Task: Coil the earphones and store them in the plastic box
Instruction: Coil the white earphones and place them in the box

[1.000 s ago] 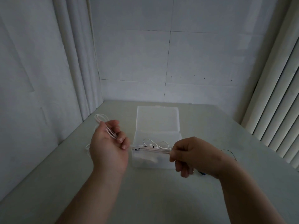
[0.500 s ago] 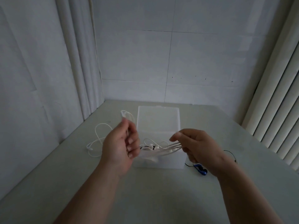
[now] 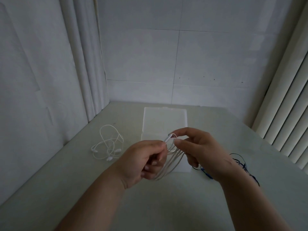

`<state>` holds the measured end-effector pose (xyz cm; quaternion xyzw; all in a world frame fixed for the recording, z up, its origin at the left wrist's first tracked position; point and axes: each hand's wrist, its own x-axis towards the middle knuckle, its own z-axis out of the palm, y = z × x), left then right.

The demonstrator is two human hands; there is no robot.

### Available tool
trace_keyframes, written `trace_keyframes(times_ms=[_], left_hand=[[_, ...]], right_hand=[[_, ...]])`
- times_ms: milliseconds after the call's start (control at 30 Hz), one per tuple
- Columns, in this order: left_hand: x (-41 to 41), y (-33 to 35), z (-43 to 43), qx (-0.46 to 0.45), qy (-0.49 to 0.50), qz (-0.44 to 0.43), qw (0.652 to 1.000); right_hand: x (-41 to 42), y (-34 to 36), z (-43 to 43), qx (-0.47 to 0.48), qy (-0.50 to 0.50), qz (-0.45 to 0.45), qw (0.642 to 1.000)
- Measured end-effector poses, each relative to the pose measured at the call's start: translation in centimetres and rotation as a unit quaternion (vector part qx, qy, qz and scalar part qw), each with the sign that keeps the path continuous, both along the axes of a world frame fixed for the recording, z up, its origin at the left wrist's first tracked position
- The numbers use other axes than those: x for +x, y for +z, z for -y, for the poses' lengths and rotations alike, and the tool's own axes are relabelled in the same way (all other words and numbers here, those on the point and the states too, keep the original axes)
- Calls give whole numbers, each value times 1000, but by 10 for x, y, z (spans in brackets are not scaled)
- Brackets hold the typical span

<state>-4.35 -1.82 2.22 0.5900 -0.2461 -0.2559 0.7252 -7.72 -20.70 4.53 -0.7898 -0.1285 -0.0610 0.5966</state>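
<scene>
White earphones (image 3: 171, 161) hang as several looped strands between my two hands, in front of the clear plastic box (image 3: 165, 120). My left hand (image 3: 143, 161) grips the lower end of the loops and pinches the white plug end near its fingertips. My right hand (image 3: 198, 147) pinches the top of the loops between thumb and forefinger. Both hands hover above the table and hide most of the box's open tray; its lid lies flat behind them.
A second pair of white earphones (image 3: 108, 145) lies loose on the table to the left. A dark blue pair (image 3: 240, 164) lies to the right, partly hidden by my right wrist. Walls close in at left and back, blinds at right.
My left hand has come down and right, bringing the plug end to my right hand's fingertips. The cord now sits gathered in loops between both hands, closer to me.
</scene>
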Motion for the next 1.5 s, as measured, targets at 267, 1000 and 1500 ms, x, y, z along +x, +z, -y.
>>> trace_keyframes(times_ms=[267,1000,1500], left_hand=[[2,-2,5,-82,70,43,993],[15,-4,1,52,320,137,936],[44,-11,-1,195,449,363,793]], right_hand=[[6,-4,-1,167,1,-33,985],[14,-5,7,238,-119,-117,957],[29,-7,5,-103,-206,-17,973]])
